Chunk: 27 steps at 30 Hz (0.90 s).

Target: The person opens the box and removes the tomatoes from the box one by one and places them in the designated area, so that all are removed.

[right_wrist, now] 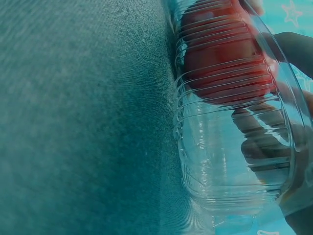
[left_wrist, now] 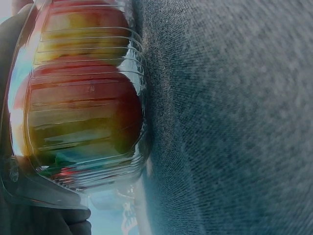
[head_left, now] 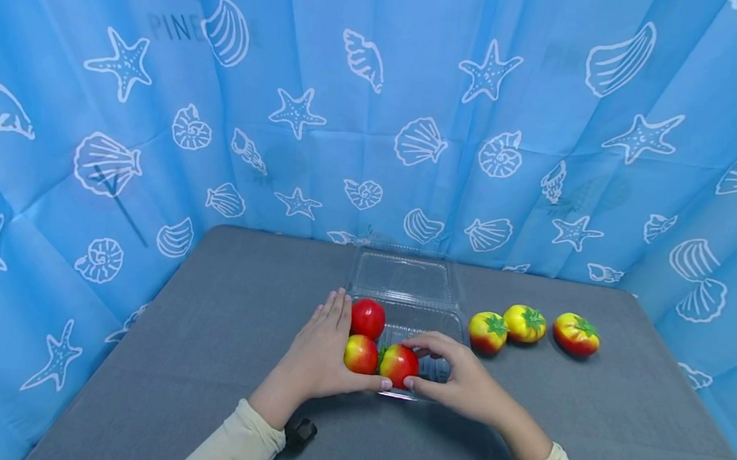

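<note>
A clear plastic clamshell box (head_left: 442,320) lies unfolded on the grey table. In its left part sit a red tomato (head_left: 368,318) and a red-and-yellow tomato (head_left: 360,354). Beside them, near the front wall, my right hand (head_left: 461,377) holds another red-and-yellow tomato (head_left: 400,365) between thumb and fingers. Through the ribbed wall, the right wrist view shows this tomato (right_wrist: 222,54) inside the box with my fingers behind it. My left hand (head_left: 321,357) rests along the box's left side, fingers straight, thumb stretched across the front edge. Tomatoes (left_wrist: 83,110) show through plastic in the left wrist view.
Right of the box lie a yellow-and-red tomato (head_left: 487,332), a second one (head_left: 525,324) touching or close beside it, and a third (head_left: 576,334) farther right. The hinged lid (head_left: 404,277) lies back toward the blue shell-print curtain (head_left: 378,114) behind the table.
</note>
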{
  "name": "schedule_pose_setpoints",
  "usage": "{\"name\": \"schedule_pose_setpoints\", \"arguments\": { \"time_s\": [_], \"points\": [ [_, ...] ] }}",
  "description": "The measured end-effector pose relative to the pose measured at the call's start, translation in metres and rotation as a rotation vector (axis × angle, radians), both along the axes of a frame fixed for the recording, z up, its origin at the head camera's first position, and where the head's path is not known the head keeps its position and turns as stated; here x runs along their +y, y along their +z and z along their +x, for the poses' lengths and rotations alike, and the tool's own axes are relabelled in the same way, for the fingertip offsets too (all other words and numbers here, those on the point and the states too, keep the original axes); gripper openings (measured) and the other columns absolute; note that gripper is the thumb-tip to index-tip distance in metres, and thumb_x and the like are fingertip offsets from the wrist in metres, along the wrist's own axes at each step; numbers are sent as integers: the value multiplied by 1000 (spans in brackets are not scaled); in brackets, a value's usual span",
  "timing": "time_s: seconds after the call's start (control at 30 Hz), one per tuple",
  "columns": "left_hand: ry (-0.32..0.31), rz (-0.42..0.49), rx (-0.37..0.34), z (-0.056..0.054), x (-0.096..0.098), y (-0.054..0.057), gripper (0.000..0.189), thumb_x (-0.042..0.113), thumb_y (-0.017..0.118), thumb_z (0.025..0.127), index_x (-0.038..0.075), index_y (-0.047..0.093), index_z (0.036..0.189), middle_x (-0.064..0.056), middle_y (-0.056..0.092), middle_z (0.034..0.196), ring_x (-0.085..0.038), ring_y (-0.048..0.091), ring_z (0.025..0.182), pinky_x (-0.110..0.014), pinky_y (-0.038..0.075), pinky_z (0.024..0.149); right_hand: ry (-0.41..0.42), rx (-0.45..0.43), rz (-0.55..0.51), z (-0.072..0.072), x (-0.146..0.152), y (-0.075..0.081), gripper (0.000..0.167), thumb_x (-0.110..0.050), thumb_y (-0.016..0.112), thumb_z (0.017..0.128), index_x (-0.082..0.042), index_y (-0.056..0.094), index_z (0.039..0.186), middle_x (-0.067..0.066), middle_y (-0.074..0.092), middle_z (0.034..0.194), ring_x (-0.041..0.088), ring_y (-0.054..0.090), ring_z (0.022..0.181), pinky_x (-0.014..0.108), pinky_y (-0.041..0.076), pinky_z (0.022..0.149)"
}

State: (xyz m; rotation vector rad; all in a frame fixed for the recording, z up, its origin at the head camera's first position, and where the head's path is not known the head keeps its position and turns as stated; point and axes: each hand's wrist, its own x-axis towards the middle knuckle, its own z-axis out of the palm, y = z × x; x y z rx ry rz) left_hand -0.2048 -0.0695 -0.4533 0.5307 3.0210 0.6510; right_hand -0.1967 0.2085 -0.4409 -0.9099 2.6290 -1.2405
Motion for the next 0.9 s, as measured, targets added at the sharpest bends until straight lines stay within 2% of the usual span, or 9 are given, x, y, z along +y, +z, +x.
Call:
{"name": "schedule_pose_setpoints", "arguments": {
  "time_s": [0.57, 0.9],
  "points": [
    [3, -8, -3, 0, 0, 0, 138, 91, 67, 72, 7, 19, 170, -12, 18, 179, -37, 16, 166, -55, 28, 131, -8, -1, -15, 1, 0, 1, 46, -30, 84, 93, -27, 68, 136, -9, 70, 134, 9, 66, 113, 52, 60, 100],
    [1, 1, -5, 0, 0, 0, 137, 89, 70, 72, 7, 21, 170, -13, 20, 178, -38, 16, 166, -57, 28, 131, -11, 0, -18, 1, 0, 2, 45, -29, 84, 93, -27, 68, 135, -9, 70, 134, 9, 67, 112, 51, 61, 100]
  ]
}}
